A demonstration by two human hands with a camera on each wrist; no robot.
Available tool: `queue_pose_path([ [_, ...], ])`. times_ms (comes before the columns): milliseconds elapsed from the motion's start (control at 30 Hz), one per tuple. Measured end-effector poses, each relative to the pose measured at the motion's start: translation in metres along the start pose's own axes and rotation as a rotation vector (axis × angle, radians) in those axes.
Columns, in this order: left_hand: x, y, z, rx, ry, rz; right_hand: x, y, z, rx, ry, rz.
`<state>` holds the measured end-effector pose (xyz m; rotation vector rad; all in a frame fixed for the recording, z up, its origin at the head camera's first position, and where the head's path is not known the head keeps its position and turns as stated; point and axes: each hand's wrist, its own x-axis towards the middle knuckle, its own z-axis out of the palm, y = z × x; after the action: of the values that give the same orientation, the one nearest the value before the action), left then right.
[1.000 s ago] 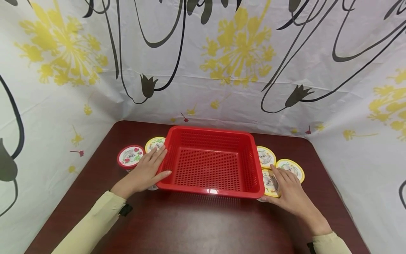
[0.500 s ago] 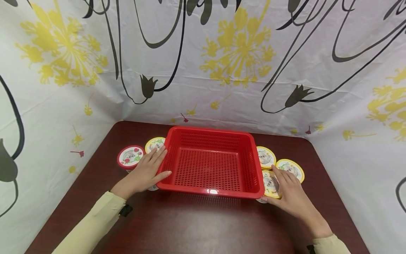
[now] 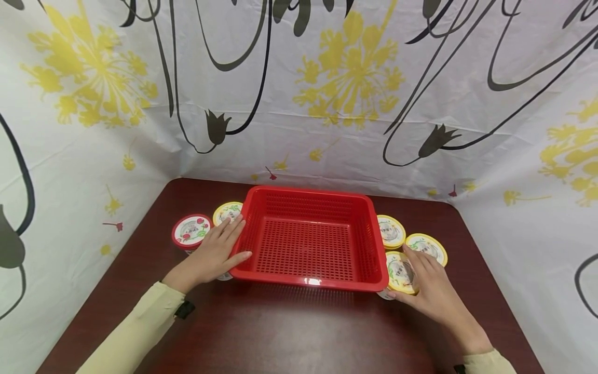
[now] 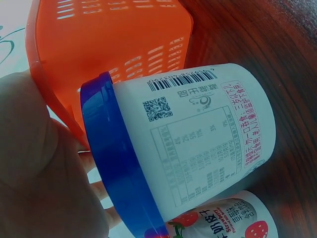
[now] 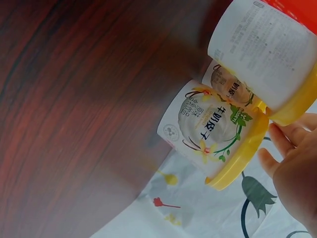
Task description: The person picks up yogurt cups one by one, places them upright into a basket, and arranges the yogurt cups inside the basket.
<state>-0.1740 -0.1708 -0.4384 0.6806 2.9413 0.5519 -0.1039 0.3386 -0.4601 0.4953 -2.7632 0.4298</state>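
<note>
A red plastic basket (image 3: 313,282) sits mid-table between both hands. My left hand (image 3: 210,254) lies over a blue-lidded paper tub (image 4: 193,134), fingers straight, with the thumb reaching across the basket's left rim. That tub is mostly hidden beneath the hand in the head view. My right hand (image 3: 434,288) holds a yellow-lidded paper tub (image 3: 401,272) by its lid, thumb on the near side and fingers on the far side. This tub stands close to the basket's right wall.
Left of the basket stand a red-lidded tub (image 3: 191,231) and a yellow-lidded tub (image 3: 228,212). On the right are two more yellow-lidded tubs, one by the basket (image 3: 391,231) and one farther right (image 3: 427,248). Patterned cloth (image 3: 299,150) borders the dark table (image 3: 299,337).
My right hand and the yellow-lidded tub in it have shifted slightly right and toward me, away from the basket. My left hand and the basket look unmoved.
</note>
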Motion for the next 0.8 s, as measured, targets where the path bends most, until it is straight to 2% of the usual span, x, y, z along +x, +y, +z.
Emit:
queue_pose_path([
  [567, 0.0003, -0.0009, 0.0011, -0.007, -0.003, 0.0, -0.0068, 0.0001, -0.0025, -0.027, 0.069, 0.004],
  [800, 0.0005, -0.0011, 0.0012, -0.005, -0.004, -0.003, -0.0085, 0.0003, -0.0039, -0.033, 0.068, 0.016],
])
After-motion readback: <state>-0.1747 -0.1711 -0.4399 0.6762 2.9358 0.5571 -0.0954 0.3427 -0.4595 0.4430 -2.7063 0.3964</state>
